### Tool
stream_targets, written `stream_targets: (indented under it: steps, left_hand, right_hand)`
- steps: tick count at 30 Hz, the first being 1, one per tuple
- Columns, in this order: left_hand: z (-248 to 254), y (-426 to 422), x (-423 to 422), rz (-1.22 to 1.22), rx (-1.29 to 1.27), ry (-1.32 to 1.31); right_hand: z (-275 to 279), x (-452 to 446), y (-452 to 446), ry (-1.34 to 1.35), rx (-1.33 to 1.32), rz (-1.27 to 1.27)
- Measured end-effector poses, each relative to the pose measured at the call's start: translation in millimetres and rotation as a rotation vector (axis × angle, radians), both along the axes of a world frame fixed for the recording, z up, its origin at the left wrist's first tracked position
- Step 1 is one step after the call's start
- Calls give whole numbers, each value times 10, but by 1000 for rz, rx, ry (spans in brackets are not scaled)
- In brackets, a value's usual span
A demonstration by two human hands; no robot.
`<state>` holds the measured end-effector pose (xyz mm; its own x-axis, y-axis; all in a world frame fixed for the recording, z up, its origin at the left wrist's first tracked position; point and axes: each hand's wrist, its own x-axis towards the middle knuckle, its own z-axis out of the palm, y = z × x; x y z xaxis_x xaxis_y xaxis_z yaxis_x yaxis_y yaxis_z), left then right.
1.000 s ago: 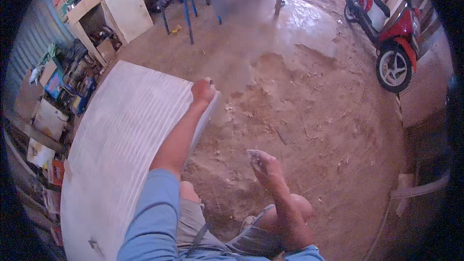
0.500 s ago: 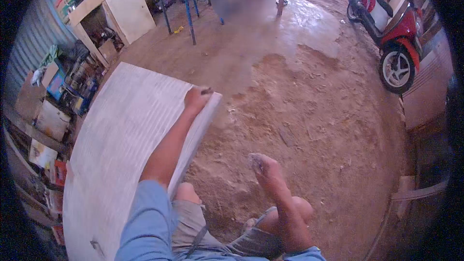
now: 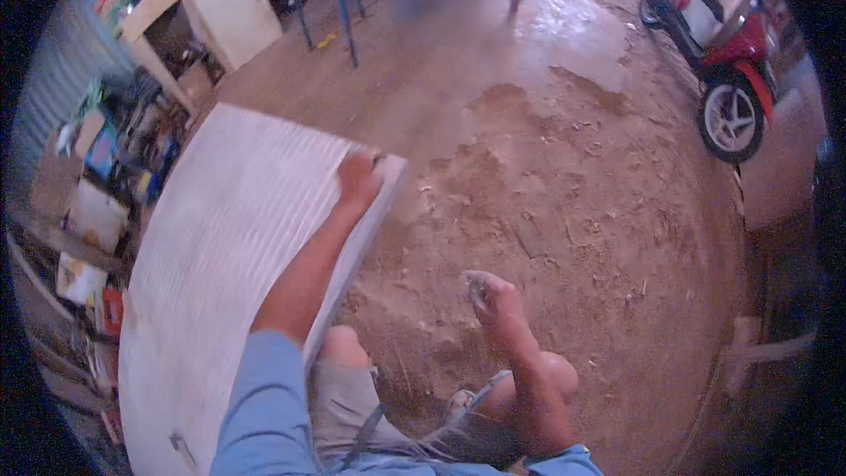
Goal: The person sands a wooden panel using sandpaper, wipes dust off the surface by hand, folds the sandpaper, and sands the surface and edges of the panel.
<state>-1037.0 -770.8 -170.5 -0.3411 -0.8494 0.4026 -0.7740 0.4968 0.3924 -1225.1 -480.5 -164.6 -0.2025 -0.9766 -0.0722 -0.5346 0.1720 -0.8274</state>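
A large white panel [image 3: 220, 211] with a ribbed face, like a door, lies tilted along my left side. My left hand [image 3: 359, 176] is at its far right corner, fingers closed around a small dark thing that I cannot make out. The panel's long pale side edge [image 3: 352, 251] runs from that corner back toward my left knee. Above the dirt floor, near my right knee, is my right hand [image 3: 495, 297]. Its fingers are curled and dusted whitish; whatever they hold, if anything, is hidden. A small slot or fitting [image 3: 181, 451] shows at the panel's near end.
Uneven dirt [image 3: 564, 238] covers the floor before me. A red scooter [image 3: 736, 79] stands at the right. Boards and a cluttered shelf [image 3: 159, 44] line the corrugated wall at the left. A blue-legged chair [image 3: 339, 0] stands at the back, beside a blurred patch.
The whole view has shifted slightly up and to the right. My left hand stays at the panel's corner, and my right hand keeps its curled pose near my knee.
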Motion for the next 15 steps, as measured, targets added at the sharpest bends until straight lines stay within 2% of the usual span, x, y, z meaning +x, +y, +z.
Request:
stream_targets:
  steps: [1,2,4,5,6,8,9,11,13,14,15]
  left_hand:
    - [-143,-198,-101,58,-5,-81]
    - [-251,-340,-191,117,-21,-156]
    - [-385,-354,-202,105,-35,-131]
    - [-685,-459,-106,34,-174,34]
    - [-819,-414,45,40,-49,-56]
    - [-355,387,468,90,-15,-163]
    - [-389,710,719,84,-54,-102]
    - [-353,1446,1348,153,-78,-66]
    - [-148,2193,1885,143,-14,-218]
    - [-175,2543,2159,180,13,-214]
    - [-163,3000,2444,212,33,-206]
  right_hand:
    - [-5,27,3,127,31,36]
    - [9,36,4,141,31,70]
    - [20,47,-35,-238,-24,68]
    - [-210,-44,-55,-163,-33,78]
    - [-446,-180,-74,-97,-42,99]
    - [-454,-261,-145,-37,-38,108]
    - [-682,-395,-175,31,27,53]
    - [-778,-442,-346,26,-160,158]
    - [-872,-355,-419,-331,-86,53]
    - [-904,-360,-473,-334,-75,92]
    - [-905,-387,-452,-136,-99,170]
